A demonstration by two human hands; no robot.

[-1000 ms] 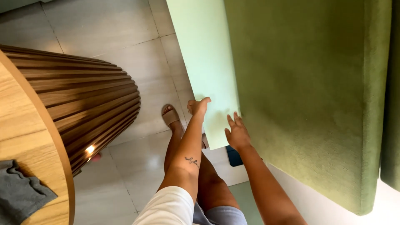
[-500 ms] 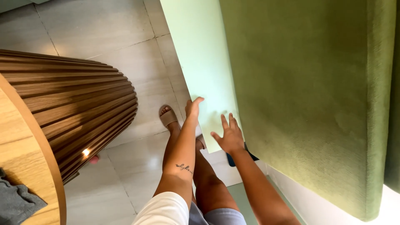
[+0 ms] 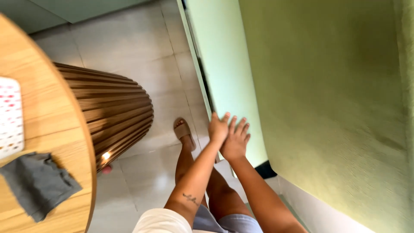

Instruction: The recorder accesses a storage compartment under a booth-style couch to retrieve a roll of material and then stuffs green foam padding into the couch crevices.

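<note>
Head view: the left hand point(image 3: 218, 128) and right hand point(image 3: 235, 140) reach side by side, fingers spread and holding nothing, against the lower edge of the pale green panel point(image 3: 224, 82) beside the green cushion point(image 3: 327, 108). Flat palms grip poorly, so the panel could slip toward the sandalled foot point(image 3: 184, 133) on the tiled floor point(image 3: 129, 39).

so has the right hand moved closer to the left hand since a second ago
Yes. The right hand has closed in leftward beside the left hand, both against the pale green panel edge.
</note>
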